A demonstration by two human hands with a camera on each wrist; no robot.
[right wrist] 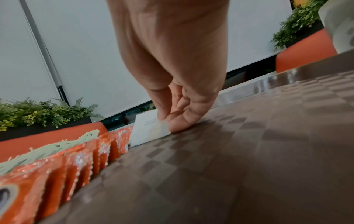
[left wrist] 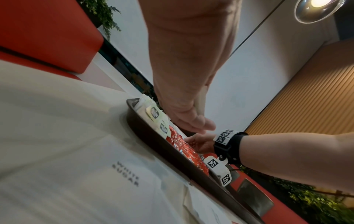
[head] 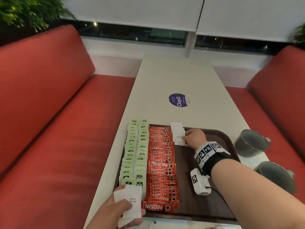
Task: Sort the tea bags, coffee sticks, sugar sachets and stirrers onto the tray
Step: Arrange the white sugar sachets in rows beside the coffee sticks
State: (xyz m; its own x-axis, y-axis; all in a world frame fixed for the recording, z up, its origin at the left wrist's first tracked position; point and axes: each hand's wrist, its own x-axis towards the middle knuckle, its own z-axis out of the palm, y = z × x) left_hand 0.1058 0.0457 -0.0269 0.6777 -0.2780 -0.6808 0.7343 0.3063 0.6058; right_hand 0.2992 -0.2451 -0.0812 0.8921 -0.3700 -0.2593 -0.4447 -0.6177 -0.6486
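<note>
White sugar sachets [head: 177,136] are laid in an overlapping row at the tray's [head: 206,204] far end, right of the red coffee sticks [head: 160,167], whose long axes run across it. One sachet is pinched by the right hand [head: 194,137]; a stack of sachets [head: 130,205] is gripped by the left hand [head: 115,214] over the bench [head: 173,76].

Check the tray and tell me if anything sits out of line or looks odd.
Mostly tidy. The green tea bags and Nescafe sticks lie in neat columns. The far end of the white sugar sachets overhangs the tray's far rim, and the far tea bags extend past it too. No spills or damage show.
</note>
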